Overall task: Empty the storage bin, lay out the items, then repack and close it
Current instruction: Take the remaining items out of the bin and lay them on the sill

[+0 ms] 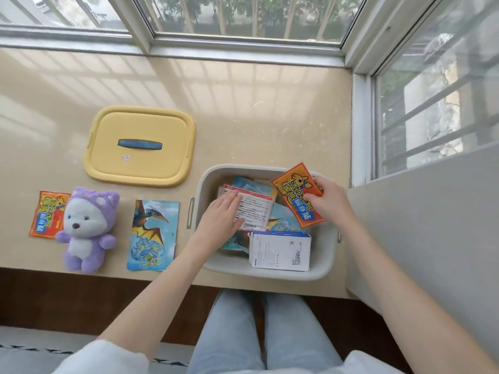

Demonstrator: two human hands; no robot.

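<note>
1. Head view, lower centre: an open grey plastic storage bin [266, 274] sits on a beige sill [256, 117]. Inside it are a white cardboard box [280, 251] and loose papers.
2. The left hand [221, 214] lies flat, fingers straight, on a white printed sheet [256, 209] inside the bin.
3. The right hand [328, 199] pinches an orange-red foil packet [294, 195] over the bin's upper right rim.
4. Left of the bin lie a blue pterosaur picture card [154, 233], a purple plush toy [86, 228] and a second orange packet [44, 214]. The yellow plastic lid [113, 157] lies above them.

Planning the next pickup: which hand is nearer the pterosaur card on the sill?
Left. The left hand lies in the bin right of the pterosaur card; the right hand grips an orange packet farther right.
</note>
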